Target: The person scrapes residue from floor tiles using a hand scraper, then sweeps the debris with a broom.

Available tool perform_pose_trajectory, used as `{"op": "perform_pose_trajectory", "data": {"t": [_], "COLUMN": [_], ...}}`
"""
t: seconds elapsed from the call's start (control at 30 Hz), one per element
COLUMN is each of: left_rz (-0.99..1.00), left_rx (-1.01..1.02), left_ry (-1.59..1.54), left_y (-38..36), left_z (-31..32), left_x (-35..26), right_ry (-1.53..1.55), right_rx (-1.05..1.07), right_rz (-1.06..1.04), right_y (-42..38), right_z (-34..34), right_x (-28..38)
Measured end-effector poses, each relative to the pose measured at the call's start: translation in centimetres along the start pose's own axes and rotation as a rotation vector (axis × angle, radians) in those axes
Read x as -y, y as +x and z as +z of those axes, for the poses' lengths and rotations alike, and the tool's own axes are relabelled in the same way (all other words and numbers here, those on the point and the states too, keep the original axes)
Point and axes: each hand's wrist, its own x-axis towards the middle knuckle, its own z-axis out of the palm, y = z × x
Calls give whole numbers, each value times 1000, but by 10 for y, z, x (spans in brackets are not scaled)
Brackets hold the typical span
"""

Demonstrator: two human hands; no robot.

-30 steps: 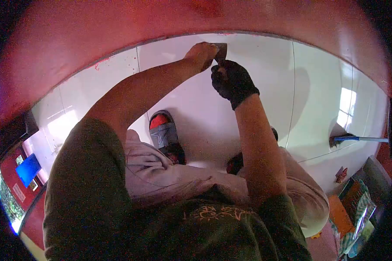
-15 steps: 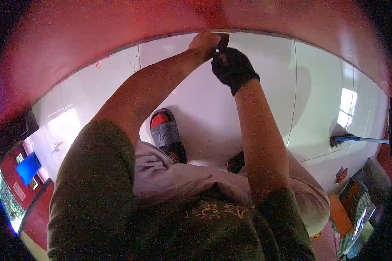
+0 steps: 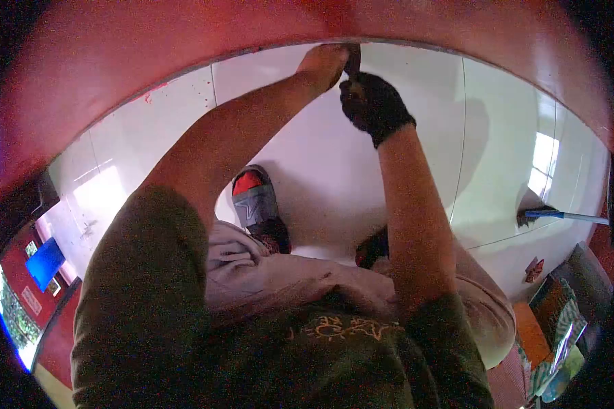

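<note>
My right hand (image 3: 375,105), in a black glove, is closed round the lower end of a scraper (image 3: 353,60) with a dark flat blade. That blade points up to the grey joint where the red wall (image 3: 307,20) meets the white tiled floor (image 3: 327,163). Bare and closed, my left hand (image 3: 323,63) has its fingers at the blade's left side, right by the foot of the wall. Its fingertips are partly hidden.
Red spots (image 3: 150,95) mark the tiles on the left. A sandal (image 3: 254,198) shows on my foot below. To the right are a broom (image 3: 542,214) with a blue head, a small red wrapper (image 3: 535,270) and an orange-brown piece (image 3: 531,332) among boxes and bags.
Both hands have shifted slightly along the wall to the right with the scraper. My view has tilted a little, so the wall edge sits higher.
</note>
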Motion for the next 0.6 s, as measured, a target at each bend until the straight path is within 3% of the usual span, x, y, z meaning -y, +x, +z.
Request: {"op": "perform_pose_trajectory", "data": {"t": [0.1,0.13,0.2,0.3,0.33,0.37,0.47,0.5,0.53,0.57,0.6], "left_rz": [-108,-13,-9,-58,-9,43,7,1,-24,-43,59], "left_rx": [-32,-26,-23,84,84,82,53,59,10,-42,-39], "left_ry": [-114,-44,20,53,-58,-167,-19,-21,-43,-63,134], "left_y": [4,0,-7,-28,-43,-52,-45,-41,-37,-30,-12], "left_z": [-12,-21,-29,-19,-28,-36,11,7,-4,-11,5], "left_x": [-6,-8,-22,-49,-63,-71,-58,-56,-56,-55,-40], "right_ry": [-181,-187,1299,1134,1333,1338,1608,1609,1006,706,398], "right_rx": [-259,-266,154,36,59,52,137,143,49,22,-49], "right_rz": [-376,-385,368,437,566,582,617,625,313,147,7], "right_y": [9,6,-10,-45,-52,-58,-64,-59,-54,-48,-42], "right_z": [-1,-3,-11,-19,-21,-19,-8,-6,-4,-5,-5], "right_x": [-7,-4,2,8,4,0,-12,-12,-11,-12,-12]}}
